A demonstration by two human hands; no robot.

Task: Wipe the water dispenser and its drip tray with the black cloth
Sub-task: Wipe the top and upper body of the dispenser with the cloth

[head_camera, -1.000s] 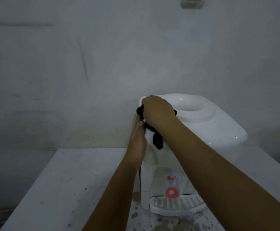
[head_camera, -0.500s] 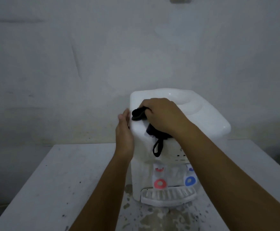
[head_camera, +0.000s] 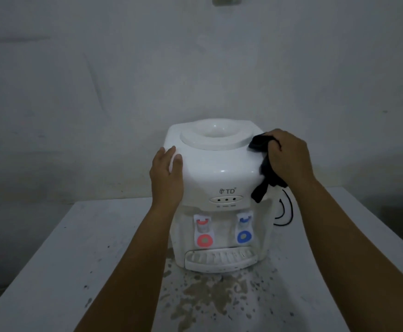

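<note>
A white tabletop water dispenser [head_camera: 219, 168] faces me squarely, with a round bottle well on top, a red tap and a blue tap. Its slotted white drip tray [head_camera: 221, 259] sticks out at the bottom front. My left hand [head_camera: 167, 178] rests flat against the dispenser's upper left corner, fingers straight. My right hand [head_camera: 289, 156] grips the bunched black cloth [head_camera: 264, 168] and presses it on the upper right corner; a strip of cloth hangs down the right side.
The dispenser stands on a white table [head_camera: 76, 259] with brown stains and dark specks [head_camera: 210, 298] in front of the tray. A black cord [head_camera: 289, 212] loops behind the dispenser's right side. A grey wall rises close behind, with a switch plate [head_camera: 227, 0] at the top.
The dispenser has turned from a side-on angle to facing me. My right hand has carried the cloth from the left top edge to the right top corner. My left hand stays on the left side.
</note>
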